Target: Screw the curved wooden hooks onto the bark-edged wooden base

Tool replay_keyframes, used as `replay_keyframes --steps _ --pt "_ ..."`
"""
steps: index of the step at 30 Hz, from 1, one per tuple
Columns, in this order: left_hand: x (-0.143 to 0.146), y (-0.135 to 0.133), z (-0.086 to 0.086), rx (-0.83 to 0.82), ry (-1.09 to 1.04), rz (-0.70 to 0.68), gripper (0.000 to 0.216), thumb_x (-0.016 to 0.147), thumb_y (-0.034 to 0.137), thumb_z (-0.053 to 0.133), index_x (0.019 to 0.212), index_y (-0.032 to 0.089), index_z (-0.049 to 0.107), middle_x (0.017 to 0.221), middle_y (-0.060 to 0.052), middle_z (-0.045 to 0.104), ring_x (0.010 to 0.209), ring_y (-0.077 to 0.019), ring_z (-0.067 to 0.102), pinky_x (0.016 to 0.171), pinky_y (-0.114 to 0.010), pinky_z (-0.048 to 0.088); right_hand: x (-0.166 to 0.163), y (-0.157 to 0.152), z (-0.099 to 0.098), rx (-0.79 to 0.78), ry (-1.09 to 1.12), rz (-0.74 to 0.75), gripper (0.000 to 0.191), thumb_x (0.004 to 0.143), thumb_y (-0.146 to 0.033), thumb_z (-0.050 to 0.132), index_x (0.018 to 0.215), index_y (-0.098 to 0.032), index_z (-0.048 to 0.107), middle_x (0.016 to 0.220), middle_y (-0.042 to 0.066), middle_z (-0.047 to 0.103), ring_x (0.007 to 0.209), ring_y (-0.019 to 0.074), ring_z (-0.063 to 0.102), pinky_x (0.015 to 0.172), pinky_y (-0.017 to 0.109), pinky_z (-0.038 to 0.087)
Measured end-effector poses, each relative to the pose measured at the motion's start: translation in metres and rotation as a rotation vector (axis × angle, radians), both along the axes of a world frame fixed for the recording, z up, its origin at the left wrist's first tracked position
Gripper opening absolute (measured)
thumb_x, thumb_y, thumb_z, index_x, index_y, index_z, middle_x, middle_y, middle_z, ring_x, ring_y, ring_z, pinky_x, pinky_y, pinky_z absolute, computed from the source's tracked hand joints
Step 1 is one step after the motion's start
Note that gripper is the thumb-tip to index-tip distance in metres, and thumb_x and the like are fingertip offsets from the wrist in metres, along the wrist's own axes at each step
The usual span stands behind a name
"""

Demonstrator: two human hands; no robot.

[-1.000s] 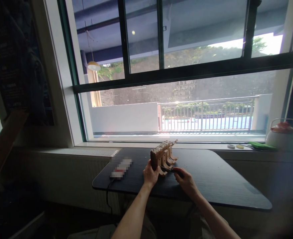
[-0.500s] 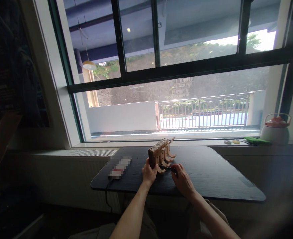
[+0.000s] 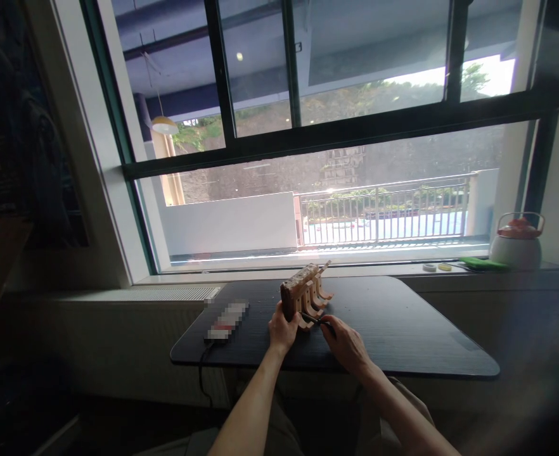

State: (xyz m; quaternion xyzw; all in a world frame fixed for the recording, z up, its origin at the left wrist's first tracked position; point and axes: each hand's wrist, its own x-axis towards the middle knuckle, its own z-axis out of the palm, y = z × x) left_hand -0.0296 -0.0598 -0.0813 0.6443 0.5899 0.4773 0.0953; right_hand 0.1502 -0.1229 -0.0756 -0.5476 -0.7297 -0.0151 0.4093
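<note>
A brown wooden piece (image 3: 300, 286) with a rough top and several curved prongs along its right side is held tilted above the table. My left hand (image 3: 282, 329) is closed around its near end. In my right hand (image 3: 346, 343) is a slim dark-handled tool (image 3: 321, 322), and those fingers are wrapped round its handle. The tool points left and its tip reaches the lower near prongs; whether it touches the wood I cannot tell. What kind of tool it is does not show clearly.
The dark tabletop (image 3: 403, 335) has rounded corners and stands against the window sill. A blurred-out flat item (image 3: 228, 322) with a cable lies on its left. On the sill at right are a white jug (image 3: 516, 248) with a red lid and a green object (image 3: 483, 263).
The whole view has shifted slightly. My right hand and the tool sit a little closer to the wooden piece; my left hand keeps its grip.
</note>
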Motion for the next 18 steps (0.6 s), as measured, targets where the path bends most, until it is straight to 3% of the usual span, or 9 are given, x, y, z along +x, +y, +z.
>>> replay_keyframes --steps 4,18 --pt "-0.0002 -0.0005 0.0 0.004 0.001 -0.005 0.041 0.08 0.034 0.056 0.117 0.02 0.047 0.103 -0.008 0.067 0.098 -0.0241 0.063 0.084 -0.035 0.046 -0.0008 -0.0005 0.001 -0.043 0.015 -0.02 0.026 0.08 -0.026 0.047 0.105 -0.025 0.052 0.087 0.0 0.069 0.071 0.0176 0.065 0.064 0.027 0.043" --pt "0.0003 -0.0018 0.0015 0.0 0.008 0.003 0.04 0.08 0.031 0.056 0.117 0.018 0.047 0.105 -0.009 0.066 0.098 -0.0237 0.063 0.084 -0.034 0.046 0.0038 0.0059 -0.0054 0.041 0.067 0.01 0.024 0.086 -0.034 0.043 0.1 -0.025 0.06 0.097 0.002 0.068 0.078 0.0178 0.065 0.067 0.028 0.045"
